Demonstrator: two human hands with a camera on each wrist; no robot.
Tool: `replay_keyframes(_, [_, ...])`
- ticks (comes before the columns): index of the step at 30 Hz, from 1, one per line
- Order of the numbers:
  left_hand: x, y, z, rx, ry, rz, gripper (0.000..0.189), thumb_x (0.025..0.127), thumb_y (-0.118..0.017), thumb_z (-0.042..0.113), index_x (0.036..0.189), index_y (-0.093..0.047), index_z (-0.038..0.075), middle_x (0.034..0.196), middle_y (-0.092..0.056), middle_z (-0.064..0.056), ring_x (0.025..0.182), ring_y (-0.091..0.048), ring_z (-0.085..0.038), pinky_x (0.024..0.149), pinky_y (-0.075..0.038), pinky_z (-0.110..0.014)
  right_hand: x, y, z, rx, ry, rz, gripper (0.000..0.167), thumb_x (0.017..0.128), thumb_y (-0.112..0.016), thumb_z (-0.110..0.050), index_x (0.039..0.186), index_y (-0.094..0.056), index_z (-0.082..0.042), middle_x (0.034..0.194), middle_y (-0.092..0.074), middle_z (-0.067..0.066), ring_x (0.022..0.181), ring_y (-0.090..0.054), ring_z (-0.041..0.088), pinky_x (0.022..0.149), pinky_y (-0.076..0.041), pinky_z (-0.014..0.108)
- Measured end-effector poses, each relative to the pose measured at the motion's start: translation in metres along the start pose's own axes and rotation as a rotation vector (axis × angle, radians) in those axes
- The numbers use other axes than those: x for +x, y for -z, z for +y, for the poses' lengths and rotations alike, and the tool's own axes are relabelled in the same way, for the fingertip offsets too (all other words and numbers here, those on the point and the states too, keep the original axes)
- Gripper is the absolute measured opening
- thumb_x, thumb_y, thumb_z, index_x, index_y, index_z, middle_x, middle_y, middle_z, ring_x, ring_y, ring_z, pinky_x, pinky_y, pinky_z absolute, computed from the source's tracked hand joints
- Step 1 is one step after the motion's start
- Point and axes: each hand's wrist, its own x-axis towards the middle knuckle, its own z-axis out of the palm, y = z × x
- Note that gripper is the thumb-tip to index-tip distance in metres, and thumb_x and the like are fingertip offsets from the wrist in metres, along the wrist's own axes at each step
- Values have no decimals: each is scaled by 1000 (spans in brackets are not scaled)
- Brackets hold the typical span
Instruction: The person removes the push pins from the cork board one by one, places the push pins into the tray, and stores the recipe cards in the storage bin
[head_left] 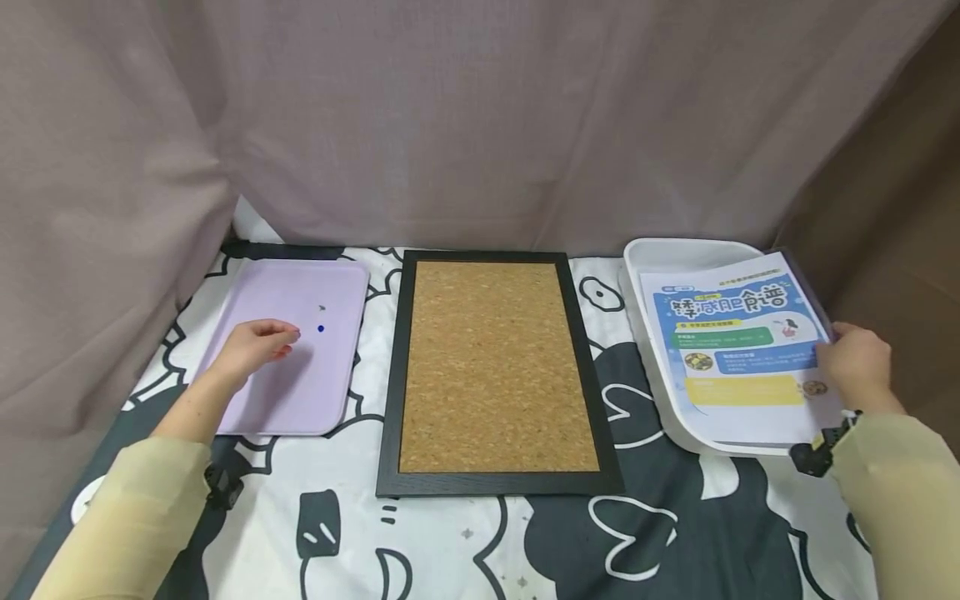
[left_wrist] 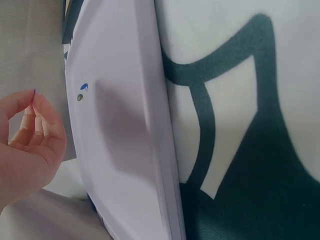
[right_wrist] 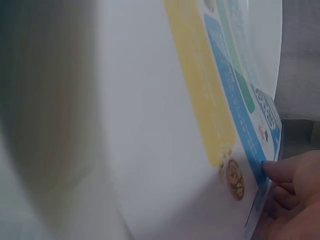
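My left hand is over the lilac tray, thumb and forefinger pinched together. A small blue thumbtack shows at those fingertips in the left wrist view; most of it is hidden. On the tray lie another blue thumbtack and a small greyish one. With its thumb on top, my right hand grips the right edge of a printed sheet in the white bin. Blue, green and yellow blocks cover the sheet. The right fingers are partly hidden under that edge.
Between the tray and the bin lies a cork board in a black frame. A black and white patterned cloth covers the table. Grey-brown curtains hang behind and along the sides.
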Motion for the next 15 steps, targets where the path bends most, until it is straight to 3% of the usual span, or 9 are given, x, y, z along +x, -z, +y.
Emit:
replay_keyframes(8, [-1, 1, -2, -58, -21, -18, 42, 92, -56, 21, 118, -53, -12, 76, -57, 21, 70, -55, 5, 67, -48, -11, 1, -3, 1, -6, -8, 16, 53, 94, -34, -5, 139, -16, 17, 124, -34, 44, 104, -40, 53, 94, -36, 64])
replay_keyframes(15, [-4, 0, 0, -38, -33, -9, 41, 93, -55, 21, 118, -54, -11, 87, -64, 6, 70, -55, 4, 67, -48, -12, -4, -6, 0, -32, 15, 37, 49, 93, -36, -7, 135, -28, 18, 122, -39, 42, 98, -44, 52, 88, -40, 64])
